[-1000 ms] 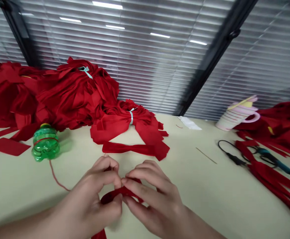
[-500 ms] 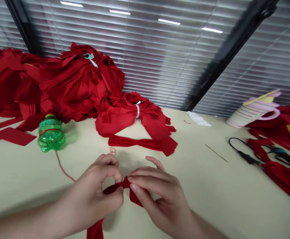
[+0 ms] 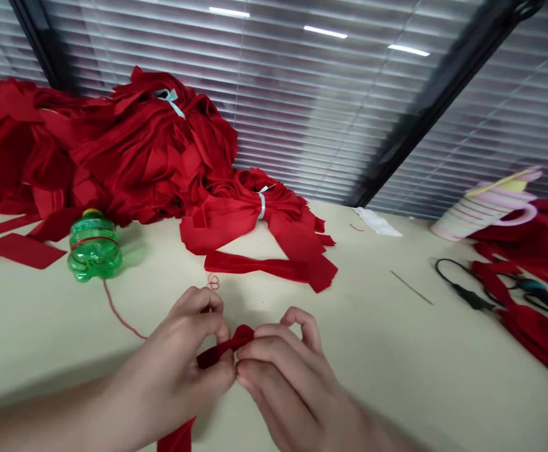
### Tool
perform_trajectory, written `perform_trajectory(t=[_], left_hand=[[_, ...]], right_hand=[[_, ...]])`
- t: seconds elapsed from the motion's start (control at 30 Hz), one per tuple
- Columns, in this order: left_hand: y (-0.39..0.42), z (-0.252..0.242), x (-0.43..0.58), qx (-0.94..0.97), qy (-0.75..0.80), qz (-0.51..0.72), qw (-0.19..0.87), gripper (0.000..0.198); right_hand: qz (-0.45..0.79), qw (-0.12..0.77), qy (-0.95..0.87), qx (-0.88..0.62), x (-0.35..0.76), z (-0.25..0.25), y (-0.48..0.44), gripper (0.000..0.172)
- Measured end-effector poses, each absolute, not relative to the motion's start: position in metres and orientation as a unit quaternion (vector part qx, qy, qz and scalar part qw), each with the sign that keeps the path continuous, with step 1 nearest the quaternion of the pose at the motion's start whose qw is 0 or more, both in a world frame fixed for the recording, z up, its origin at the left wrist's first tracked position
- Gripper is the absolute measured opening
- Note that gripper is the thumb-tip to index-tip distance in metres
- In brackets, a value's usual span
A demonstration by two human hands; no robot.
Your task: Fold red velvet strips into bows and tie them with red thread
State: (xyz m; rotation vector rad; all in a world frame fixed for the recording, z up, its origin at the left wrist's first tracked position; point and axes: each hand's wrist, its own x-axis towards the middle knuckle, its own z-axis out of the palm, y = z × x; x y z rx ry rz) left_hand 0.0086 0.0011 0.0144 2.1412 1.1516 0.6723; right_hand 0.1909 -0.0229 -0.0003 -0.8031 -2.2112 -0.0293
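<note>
A red fabric strip [image 3: 241,337] is pinched between the fingers of my left hand [image 3: 193,351], low over the table. One tail of it [image 3: 177,436] hangs down below my left wrist. My right hand [image 3: 287,367] meets the left at the middle of the strip, thumb and fingers closed on the cloth. The exact grip is partly hidden behind the fingers. Red thread [image 3: 123,323] runs from a green cut-down bottle [image 3: 95,248] toward my left hand, which hides its end. Just beyond my hands lies a gathered red strip [image 3: 257,267].
Tied bundles of red strips [image 3: 155,150] are heaped along the blinds [image 3: 292,81], with a smaller bundle [image 3: 264,207] in front. At right stand a striped mug [image 3: 478,210], a black cable [image 3: 466,295], a teal-handled tool [image 3: 544,298] and more red strips. A thin stick [image 3: 412,287] lies on the table.
My right thumb and fingers have drawn together against the left fingertips. The strip's right end, which hung below my right fingers, is now hidden or folded up. The view has shifted slightly.
</note>
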Motion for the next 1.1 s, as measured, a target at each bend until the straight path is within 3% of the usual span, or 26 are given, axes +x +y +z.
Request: perform_trajectory(t=[0.23,0.57,0.77,1.0,1.1], left_hand=[[-0.007,0.022,0.011,0.862,0.391,0.208,0.245,0.015],[-0.011,0.009,0.008,0.882,0.340,0.207,0.252,0.018],[-0.006,0.016,0.004,0.937,0.286,0.163,0.121,0.020],[-0.011,0.026,-0.004,0.949,0.242,0.188,0.076,0.025],[-0.015,0.025,-0.009,0.943,0.232,0.234,0.045,0.030]], right_hand=[[-0.005,0.373,-0.870,-0.323,0.190,-0.002,-0.025,0.018],[0.048,0.363,-0.875,-0.318,0.194,0.002,-0.016,0.017],[0.231,0.340,-0.846,-0.341,0.201,-0.001,-0.009,0.011],[0.540,0.274,-0.704,-0.371,0.206,0.015,-0.005,0.014],[0.545,0.284,-0.718,-0.326,0.208,0.020,-0.004,0.017]])
